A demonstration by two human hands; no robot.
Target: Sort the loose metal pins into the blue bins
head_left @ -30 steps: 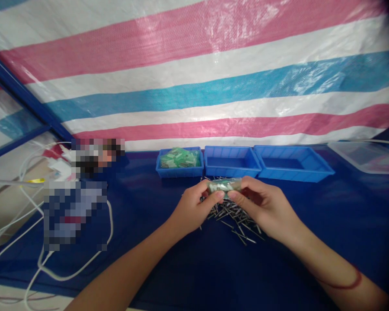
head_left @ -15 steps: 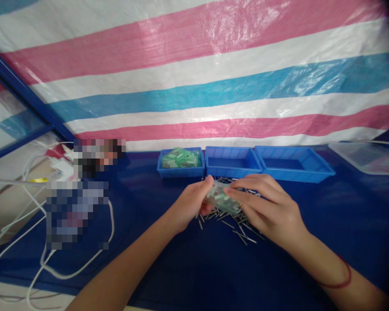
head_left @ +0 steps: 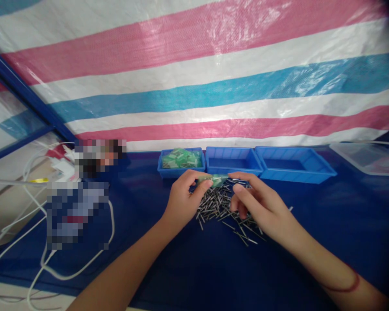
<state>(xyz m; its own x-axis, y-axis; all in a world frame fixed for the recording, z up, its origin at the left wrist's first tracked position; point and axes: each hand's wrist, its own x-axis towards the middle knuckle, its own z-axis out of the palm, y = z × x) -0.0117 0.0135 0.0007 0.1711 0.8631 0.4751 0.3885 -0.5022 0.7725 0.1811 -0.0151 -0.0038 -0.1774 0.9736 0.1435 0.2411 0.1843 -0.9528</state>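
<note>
One green packet (head_left: 218,180) pinched by left hand (head_left: 182,196), right hand (head_left: 267,205) angled inward, fingers (head_left: 248,177) parted, packet's left end covered, contents blurred

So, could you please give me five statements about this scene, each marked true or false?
1. The left hand holds a small plastic packet. True.
2. The metal pins lie inside the middle bin. False: they lie loose on the blue table.
3. The leftmost bin holds greenish packets. True.
4. The red band circles the left arm. False: it circles the right arm.
5. A striped sheet rises behind the table. True.
</note>
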